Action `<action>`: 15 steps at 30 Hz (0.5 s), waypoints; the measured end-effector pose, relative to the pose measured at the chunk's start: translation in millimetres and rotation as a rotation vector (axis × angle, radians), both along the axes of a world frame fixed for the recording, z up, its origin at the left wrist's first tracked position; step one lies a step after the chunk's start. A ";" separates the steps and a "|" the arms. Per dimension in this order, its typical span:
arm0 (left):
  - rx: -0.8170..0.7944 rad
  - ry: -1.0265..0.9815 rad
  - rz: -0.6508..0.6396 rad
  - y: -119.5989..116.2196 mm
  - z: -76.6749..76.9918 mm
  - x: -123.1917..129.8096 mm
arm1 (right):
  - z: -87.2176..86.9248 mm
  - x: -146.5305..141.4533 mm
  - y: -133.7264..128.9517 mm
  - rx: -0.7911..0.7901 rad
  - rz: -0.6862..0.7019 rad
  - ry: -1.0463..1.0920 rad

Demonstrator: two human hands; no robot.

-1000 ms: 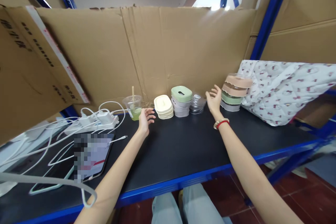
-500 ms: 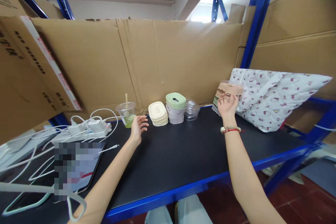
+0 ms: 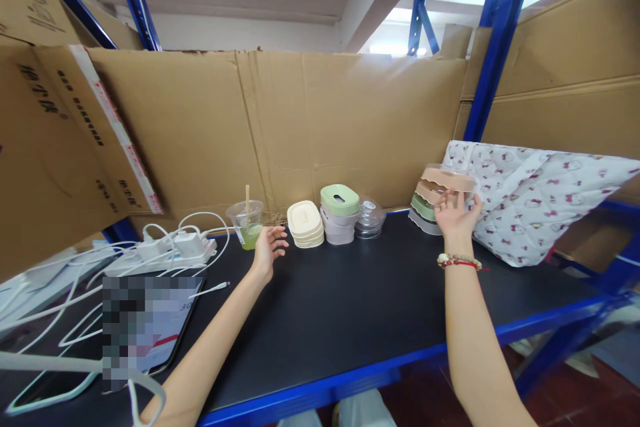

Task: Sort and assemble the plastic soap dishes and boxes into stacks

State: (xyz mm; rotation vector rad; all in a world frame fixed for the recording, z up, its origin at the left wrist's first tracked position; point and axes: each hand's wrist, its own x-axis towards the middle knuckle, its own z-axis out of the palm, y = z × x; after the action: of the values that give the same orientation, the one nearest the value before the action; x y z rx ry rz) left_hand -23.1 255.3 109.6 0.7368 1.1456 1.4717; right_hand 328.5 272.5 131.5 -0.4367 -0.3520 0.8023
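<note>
My right hand (image 3: 456,213) is open, palm turned up and fingers spread, at the front right of a stack of scalloped containers. Peach containers (image 3: 447,180) with a clear cover lie at the top, and a green one (image 3: 423,207) and a grey one (image 3: 425,223) lie below. The fingertips reach the peach part; whether they press on it I cannot tell. My left hand (image 3: 270,248) is open with fingers loosely curled, holding nothing. It hovers beside a clear plastic cup (image 3: 245,217) with green drink and a straw, left of stacked cream lids (image 3: 305,223).
Green and lilac containers (image 3: 340,213) and clear domed lids (image 3: 370,219) stand mid-back before a cardboard wall (image 3: 350,120). A patterned quilted bag (image 3: 530,207) rests at right. Cables, a power strip (image 3: 165,255) and a tablet (image 3: 165,327) lie left.
My right hand has shifted right and slightly toward me, showing more of the stack's green and grey layers. My left hand stays beside the cup. The view has tilted up a little.
</note>
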 end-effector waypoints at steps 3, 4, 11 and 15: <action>0.004 0.000 -0.005 -0.5 0.4 -0.5 | -3.3 -0.8 1.5 -0.043 -0.012 0.013; 0.005 -0.001 -0.007 -0.7 0.4 -0.7 | -3.1 -3.3 0.7 -0.059 -0.021 0.042; 0.009 -0.011 -0.024 -1.5 0.5 -1.4 | 12.2 -23.8 -13.3 -0.070 0.007 0.159; 0.013 -0.016 -0.025 -2.5 2.2 -1.0 | 6.9 -16.0 -6.7 -0.092 -0.020 0.141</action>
State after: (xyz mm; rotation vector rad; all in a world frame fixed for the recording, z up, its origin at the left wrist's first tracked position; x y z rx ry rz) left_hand -24.1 252.7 111.8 0.7442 1.1120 1.4624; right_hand 312.6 265.8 138.4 -0.4662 -0.1801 0.8274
